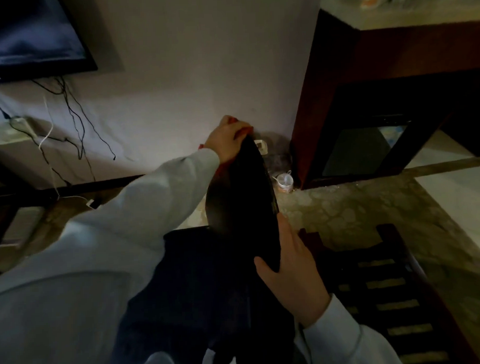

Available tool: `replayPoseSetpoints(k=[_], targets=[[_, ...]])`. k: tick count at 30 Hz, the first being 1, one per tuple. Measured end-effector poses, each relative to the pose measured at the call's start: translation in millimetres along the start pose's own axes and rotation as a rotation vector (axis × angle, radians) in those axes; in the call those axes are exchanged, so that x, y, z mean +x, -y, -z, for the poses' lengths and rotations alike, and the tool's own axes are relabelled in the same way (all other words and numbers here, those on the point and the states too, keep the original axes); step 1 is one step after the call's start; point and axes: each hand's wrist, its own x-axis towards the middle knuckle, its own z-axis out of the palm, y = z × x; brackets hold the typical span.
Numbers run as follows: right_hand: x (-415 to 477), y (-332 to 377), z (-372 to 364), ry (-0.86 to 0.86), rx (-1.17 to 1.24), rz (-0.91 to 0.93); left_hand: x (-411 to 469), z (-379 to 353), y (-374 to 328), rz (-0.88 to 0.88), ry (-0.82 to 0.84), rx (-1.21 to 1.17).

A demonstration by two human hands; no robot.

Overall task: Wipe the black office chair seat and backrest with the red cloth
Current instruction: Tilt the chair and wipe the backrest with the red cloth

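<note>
Room: dim interior with a pale wall (188,61) ahead and a mottled stone-patterned floor (357,210) below, seen from above.
Cabinet: tall dark-red wooden cabinet (338,83) on the right, standing against the wall, with a dark glass-fronted opening low down.
Person: seen from their own viewpoint, in a light grey long-sleeved top (165,190); both arms reach forward.
Television: black flat screen (29,34) mounted upper left, with loose cables (76,111) hanging down the wall beneath it.
Slatted frame: dark wooden slatted frame (386,274) on the floor at lower right; what it belongs to is unclear.
Chair backrest: black office chair backrest (242,203) at centre, seen nearly edge-on, held between the two hands.
Right hand: right hand (293,272) holds the near edge of the backrest, fingers laid along its back, thumb hooked over the front.
Left hand: left hand (226,138) is curled over the far edge of the backrest, gripping the cloth against it.
Cloth: red cloth (242,132) shows only as slivers under the left hand's fingers.
Cup: small white cup (284,180) on the floor in the corner, just beside the cabinet base.
</note>
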Motion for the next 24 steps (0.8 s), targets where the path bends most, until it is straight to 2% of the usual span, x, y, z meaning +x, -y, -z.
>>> replayPoseSetpoints(k=[7,14,18,21,24], targets=[[0,2,-2,-0.067,0.048,-0.011,10,-16,13,-0.044,0.067,0.102],[2,1,-2,-0.057,0.08,-0.026,-42,-7,-15,-0.282,0.186,0.122],[2,-1,-4,-0.093,0.097,-0.025,-84,2,-33,-0.407,0.345,0.054],[0,0,-4,-0.095,0.111,-0.029,-93,12,-41,-0.426,0.496,-0.061],[-5,0,-2,-0.105,0.086,-0.029,-77,19,-38,-0.35,0.384,-0.091]])
